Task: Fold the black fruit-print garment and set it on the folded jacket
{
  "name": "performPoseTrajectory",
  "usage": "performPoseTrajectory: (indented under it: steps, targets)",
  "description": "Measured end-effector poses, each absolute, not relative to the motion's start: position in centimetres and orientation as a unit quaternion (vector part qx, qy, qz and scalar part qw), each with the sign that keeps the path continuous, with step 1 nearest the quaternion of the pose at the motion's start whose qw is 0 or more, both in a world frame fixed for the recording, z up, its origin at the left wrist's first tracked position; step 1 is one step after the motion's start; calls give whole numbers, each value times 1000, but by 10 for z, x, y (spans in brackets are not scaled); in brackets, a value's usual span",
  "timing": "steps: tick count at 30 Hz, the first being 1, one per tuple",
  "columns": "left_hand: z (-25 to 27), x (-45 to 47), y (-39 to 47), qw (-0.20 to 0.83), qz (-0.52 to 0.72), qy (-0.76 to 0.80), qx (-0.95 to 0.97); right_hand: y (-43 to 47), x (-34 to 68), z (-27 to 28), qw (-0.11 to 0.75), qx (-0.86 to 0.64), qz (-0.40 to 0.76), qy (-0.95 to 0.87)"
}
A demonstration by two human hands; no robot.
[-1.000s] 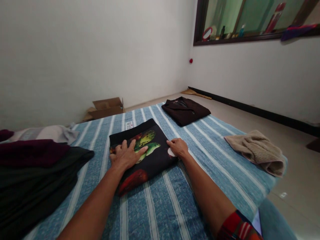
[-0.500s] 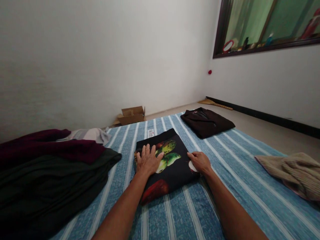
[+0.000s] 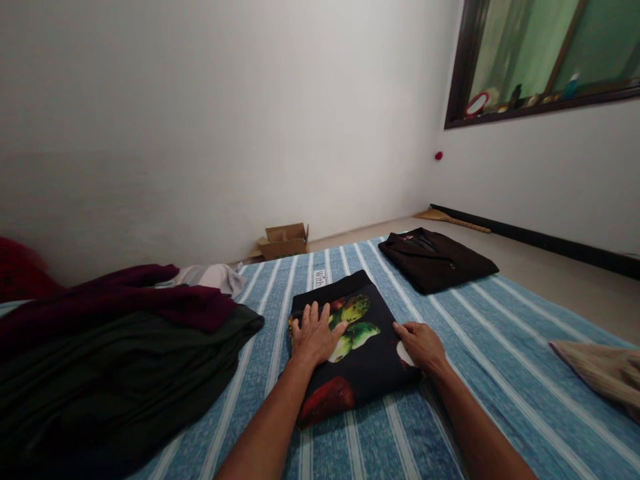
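Note:
A folded black garment (image 3: 370, 360) with a green, yellow and red print lies on the striped bedspread in front of me. My left hand (image 3: 316, 337) rests flat on its upper left part, fingers spread. At the garment's right edge is my right hand (image 3: 421, 347), its thumb on top and its other fingers curled at the side, partly hidden. The edge sits in that grip. Behind the garment, a white label reading "With" (image 3: 319, 278) shows on the bedspread.
A folded dark brown garment (image 3: 440, 260) lies at the back right. Dark green cloth (image 3: 125, 373) and maroon cloth (image 3: 195, 307) are heaped on the left. A beige cloth (image 3: 600, 370) lies at the right edge. Beyond the blue striped bedspread (image 3: 500, 387) stands a cardboard box (image 3: 285, 247).
The view has swung left and slightly up, so everything appears farther right and lower. A red cloth shows at the left edge. Both hands keep their places on the black garment.

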State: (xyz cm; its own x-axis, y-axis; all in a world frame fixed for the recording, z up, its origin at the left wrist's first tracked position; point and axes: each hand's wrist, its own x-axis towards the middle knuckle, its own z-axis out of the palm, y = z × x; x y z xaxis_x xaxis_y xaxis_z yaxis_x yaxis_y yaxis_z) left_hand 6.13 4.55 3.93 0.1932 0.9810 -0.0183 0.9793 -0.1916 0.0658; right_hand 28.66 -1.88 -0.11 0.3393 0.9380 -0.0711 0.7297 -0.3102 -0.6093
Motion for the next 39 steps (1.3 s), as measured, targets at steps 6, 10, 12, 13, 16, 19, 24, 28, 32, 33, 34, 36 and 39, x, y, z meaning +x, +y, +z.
performPoseTrajectory:
  steps: [6,10,12,13,16,19,24,28,32,33,34,36,39]
  targets:
    - [49,61,50,35,-12,635,772,-17,284,-1,254,-776,210,-537]
    - [68,74,50,40,-37,650,758,-15,283,-2,256,-778,211,-534]
    - [74,85,49,20,-34,651,758,-14,282,-3,257,-778,211,-532]
    - [75,91,50,11,-28,647,762,-14,282,-3,258,-778,211,-532]
    - [74,108,56,-4,0,624,782,-14,282,-2,262,-777,209,-532]
    - [68,118,68,-1,25,594,804,-14,282,0,263,-777,208,-533]
    - [58,116,88,26,30,570,821,-14,281,2,264,-775,205,-536]
    - [50,111,98,39,29,568,822,-14,280,2,265,-775,202,-536]
    - [45,108,103,36,26,562,826,-15,280,2,264,-776,201,-537]
    - [45,107,103,34,25,562,826,-15,280,3,265,-776,201,-536]
    - [44,107,103,32,26,562,826,-15,280,3,265,-776,201,-536]
    - [42,106,103,32,29,563,825,-15,280,4,266,-776,200,-536]
    - [40,105,103,41,34,565,823,-16,280,5,265,-777,199,-535]
